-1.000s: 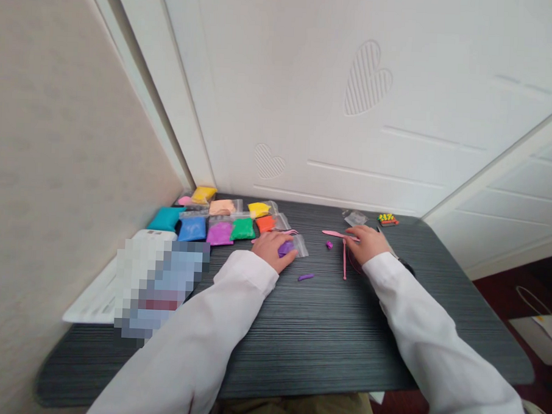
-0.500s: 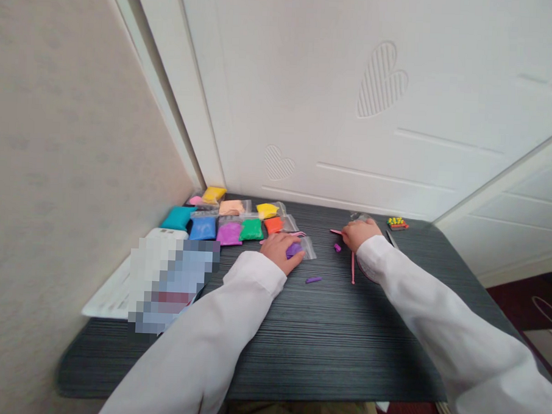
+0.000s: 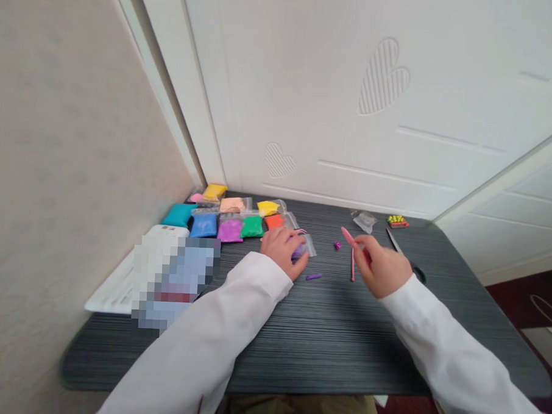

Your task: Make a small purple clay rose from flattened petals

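My left hand [image 3: 284, 250] rests on a clear bag of purple clay [image 3: 301, 249], fingers curled over it. My right hand [image 3: 381, 266] is closed on a pink plastic tool [image 3: 348, 236], lifted a little above the dark table [image 3: 334, 331]. A second pink stick [image 3: 353, 265] lies on the table just left of that hand. A small purple clay roll [image 3: 314, 276] and a tiny purple clay bit [image 3: 336, 245] lie between my hands.
Several bags of coloured clay [image 3: 232, 220] line the back left of the table. A white box [image 3: 121, 282] lies at the left edge. An empty clear bag [image 3: 364, 221], a small yellow and red clay piece [image 3: 396, 222] and scissors [image 3: 400, 246] sit at the back right.
My right hand pulled back from the far side of the table toward me, bringing the pink tool up with it. My left hand stayed on the purple clay bag.
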The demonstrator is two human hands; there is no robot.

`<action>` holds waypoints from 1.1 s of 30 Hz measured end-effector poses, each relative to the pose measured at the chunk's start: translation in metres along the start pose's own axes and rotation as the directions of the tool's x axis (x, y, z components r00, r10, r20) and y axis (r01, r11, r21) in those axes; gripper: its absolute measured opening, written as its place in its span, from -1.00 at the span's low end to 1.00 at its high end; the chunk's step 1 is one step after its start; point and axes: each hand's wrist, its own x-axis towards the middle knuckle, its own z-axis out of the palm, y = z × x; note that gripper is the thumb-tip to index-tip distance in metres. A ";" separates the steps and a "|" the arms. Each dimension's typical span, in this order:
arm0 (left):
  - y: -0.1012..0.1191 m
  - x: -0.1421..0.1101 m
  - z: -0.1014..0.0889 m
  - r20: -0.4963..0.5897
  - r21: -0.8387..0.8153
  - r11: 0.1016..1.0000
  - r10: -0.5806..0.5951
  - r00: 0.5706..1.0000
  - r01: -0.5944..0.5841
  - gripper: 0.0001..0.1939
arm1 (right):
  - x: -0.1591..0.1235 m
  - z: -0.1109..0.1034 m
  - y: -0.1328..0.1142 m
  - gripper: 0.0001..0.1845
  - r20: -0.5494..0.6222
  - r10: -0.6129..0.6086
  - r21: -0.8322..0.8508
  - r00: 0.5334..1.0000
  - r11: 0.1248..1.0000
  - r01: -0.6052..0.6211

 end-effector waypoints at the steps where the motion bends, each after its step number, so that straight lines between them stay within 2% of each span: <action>1: 0.005 -0.003 -0.003 0.019 -0.004 0.999 0.039 0.999 -0.039 -0.75 | -0.014 0.003 -0.004 -0.71 0.041 -0.013 0.055 0.999 0.998 0.011; 3: 0.016 -0.011 -0.009 0.100 -0.016 0.994 0.110 0.989 -0.109 -0.76 | -0.038 0.012 -0.013 -0.74 0.110 -0.035 0.138 0.993 0.990 0.020; 5: 0.025 -0.020 -0.012 0.190 -0.007 0.991 0.133 0.973 -0.134 -0.75 | -0.055 0.022 -0.021 -0.76 0.152 -0.038 0.228 0.988 0.974 0.002; 8: 0.032 -0.029 -0.008 0.250 0.043 0.994 0.086 0.964 -0.100 -0.72 | -0.065 0.032 -0.030 -0.77 0.183 -0.030 0.297 0.983 0.955 -0.026; 11: 0.032 -0.033 0.002 0.235 0.093 0.994 0.029 0.972 -0.052 -0.72 | -0.063 0.039 -0.037 -0.76 0.165 -0.015 0.293 0.986 0.956 -0.034; 16: 0.031 -0.030 0.014 0.253 0.113 0.993 0.006 0.968 -0.036 -0.79 | -0.060 0.044 -0.043 -0.75 0.129 -0.052 0.254 0.990 0.967 0.018; 21: 0.032 -0.029 0.017 0.275 0.130 0.988 0.039 0.961 -0.078 -0.75 | -0.063 0.044 -0.044 -0.79 0.126 -0.077 0.232 0.989 0.972 0.046; 33: 0.030 -0.031 0.019 0.273 0.102 0.993 0.026 0.962 -0.056 -0.77 | -0.063 0.044 -0.044 -0.79 0.180 -0.129 0.257 0.975 0.963 0.080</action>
